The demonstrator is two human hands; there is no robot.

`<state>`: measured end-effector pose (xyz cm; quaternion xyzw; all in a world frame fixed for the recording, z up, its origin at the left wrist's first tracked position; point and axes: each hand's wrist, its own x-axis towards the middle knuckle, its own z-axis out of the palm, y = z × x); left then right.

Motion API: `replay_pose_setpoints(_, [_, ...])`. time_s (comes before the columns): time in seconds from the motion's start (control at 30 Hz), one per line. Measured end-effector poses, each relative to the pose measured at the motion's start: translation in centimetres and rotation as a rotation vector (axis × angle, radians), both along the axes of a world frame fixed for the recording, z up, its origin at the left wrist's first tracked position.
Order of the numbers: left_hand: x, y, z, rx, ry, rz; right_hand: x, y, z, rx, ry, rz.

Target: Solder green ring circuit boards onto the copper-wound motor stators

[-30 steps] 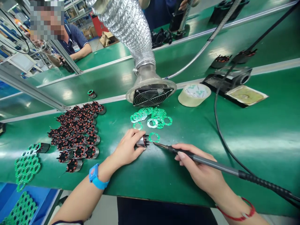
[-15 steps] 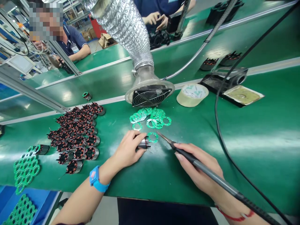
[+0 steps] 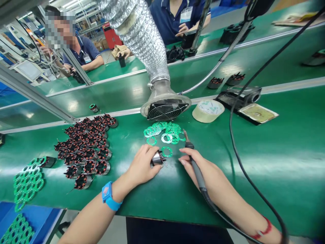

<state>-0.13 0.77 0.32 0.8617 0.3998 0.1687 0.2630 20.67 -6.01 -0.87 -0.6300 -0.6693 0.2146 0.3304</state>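
My left hand (image 3: 144,163), with a blue strap at its wrist, is closed around a motor stator (image 3: 157,158) lying tilted on the bench. The stator has a silver outer ring, and its black pins face right. Right beside it lies a green ring-shaped circuit board (image 3: 167,152). My right hand (image 3: 200,166) holds a soldering iron (image 3: 196,167) between thumb and fingers, its tip pointing up and away from me. Beyond both hands is a loose pile of green ring boards (image 3: 173,128); the iron's tip is near its right edge.
Many stators (image 3: 87,137) stand grouped at the left, near linked green board panels (image 3: 27,179) and a blue bin (image 3: 48,220). A fume extractor (image 3: 167,108) hangs ahead. Tape roll (image 3: 208,112), iron stand (image 3: 259,113) and a drooping black cable (image 3: 238,152) are right. Co-workers (image 3: 177,20) sit opposite.
My right hand has swung the soldering iron more upright, moving its tip away from the stator. The stator has turned slightly in my left hand. A co-worker's hands have moved apart.
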Motion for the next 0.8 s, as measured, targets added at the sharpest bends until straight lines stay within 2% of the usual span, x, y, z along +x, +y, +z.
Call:
replay_pose_setpoints(0.13, [-0.1,-0.5,0.8,-0.144,-0.147,0.088,-1.0,0.3,-0.1,-0.068,0.019,-0.040])
replay_pose_setpoints(0.27, [-0.5,-0.7,0.9,-0.282,-0.226,-0.003,-2.6,0.6,-0.1,-0.018,0.379,-0.147])
replay_pose_setpoints(0.37, [-0.7,-0.5,0.6,-0.243,-0.191,-0.060,-3.4,0.9,0.0,0.052,0.648,-0.181])
replay_pose_setpoints(0.47, [-0.7,-0.2,0.2,-0.128,-0.101,-0.112,-3.7,1.3,-0.1,0.028,0.741,-0.069])
replay_pose_setpoints(0.6, [-0.7,0.0,0.0,-0.056,-0.013,-0.154,-3.8,1.2,-0.4,0.069,0.530,0.097])
replay_pose_setpoints(0.73, [-1.3,0.2,0.5,-0.069,0.001,-0.182,-3.7,0.2,-0.7,0.212,0.177,0.068])
replay_pose_setpoints(0.8, [-1.6,0.2,0.8,-0.092,-0.009,-0.198,-3.4,-0.3,-0.7,0.203,0.053,0.053])
